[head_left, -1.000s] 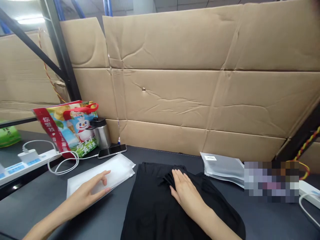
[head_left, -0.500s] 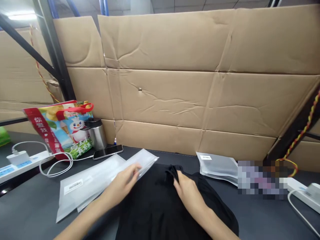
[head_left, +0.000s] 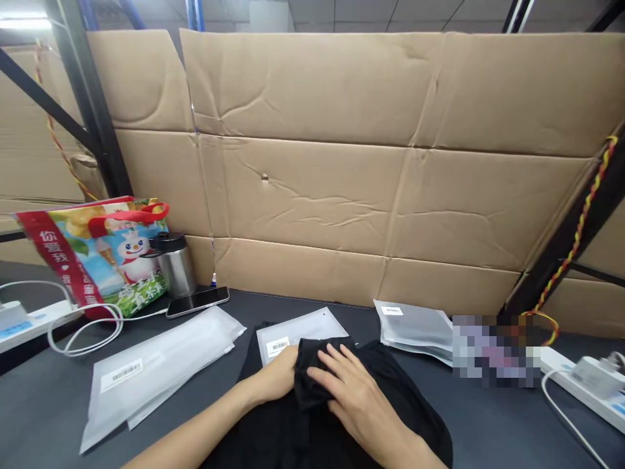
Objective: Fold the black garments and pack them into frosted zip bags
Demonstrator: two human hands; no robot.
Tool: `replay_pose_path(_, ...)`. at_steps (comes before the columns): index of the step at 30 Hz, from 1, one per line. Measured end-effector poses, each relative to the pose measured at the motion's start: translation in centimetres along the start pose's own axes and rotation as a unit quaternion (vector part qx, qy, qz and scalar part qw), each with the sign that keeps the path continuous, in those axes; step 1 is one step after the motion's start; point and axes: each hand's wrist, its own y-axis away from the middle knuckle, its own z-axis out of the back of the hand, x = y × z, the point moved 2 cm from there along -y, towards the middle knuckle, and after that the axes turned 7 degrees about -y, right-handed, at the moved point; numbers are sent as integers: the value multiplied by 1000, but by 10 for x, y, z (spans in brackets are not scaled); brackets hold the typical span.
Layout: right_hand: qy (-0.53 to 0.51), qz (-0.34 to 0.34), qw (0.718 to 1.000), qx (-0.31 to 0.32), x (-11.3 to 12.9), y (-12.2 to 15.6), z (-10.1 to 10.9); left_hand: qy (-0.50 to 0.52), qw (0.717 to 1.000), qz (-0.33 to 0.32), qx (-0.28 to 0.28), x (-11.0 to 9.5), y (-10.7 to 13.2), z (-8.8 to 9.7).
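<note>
A black garment [head_left: 390, 410] lies folded on the dark table [head_left: 488, 430] in front of me. A frosted plastic bag [head_left: 303, 329] with a barcode label lies on the garment's far end. My left hand [head_left: 276, 378] is at the near edge of that bag and its fingers are hidden under a fold of the black cloth. My right hand [head_left: 349, 391] lies on top of that fold, fingers stretched out and pointing left.
A stack of frosted bags [head_left: 146, 371] lies at the left, another stack [head_left: 415, 326] at the right. A phone [head_left: 198, 301], steel flask [head_left: 173, 264], colourful tote bag [head_left: 92, 251] and power strip with cables [head_left: 29, 319] stand far left. Another power strip [head_left: 586, 384] lies right. Cardboard walls [head_left: 342, 163] stand behind.
My left hand has carried one bag from the left stack across to the garment's far end and now sits under the cloth fold. My right hand shifted left onto that fold.
</note>
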Motion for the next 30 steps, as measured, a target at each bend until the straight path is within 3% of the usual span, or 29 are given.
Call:
replay_pose_path(5,7,33,996,83,8,5,-8,29,997,49,-53,8,-5,5)
replay_pose_path(12,-9,-12,995,95,6,7,-12,-4,994,23,-103,-6,2,8)
replay_pose_path(18,47,-40,996,58,1,9,-25,-73,994,-6,-86,-12,6,14)
replay_pose_path(22,105,-41,993,24,7,-3,-32,-90,995,-6,-51,-17,6,13)
replay_pose_path(28,83,77,993,41,21,-23,-27,-85,996,8,-30,-18,3,11)
replay_pose_path(30,78,60,994,49,15,-21,-25,-77,996,12,-36,-16,3,11)
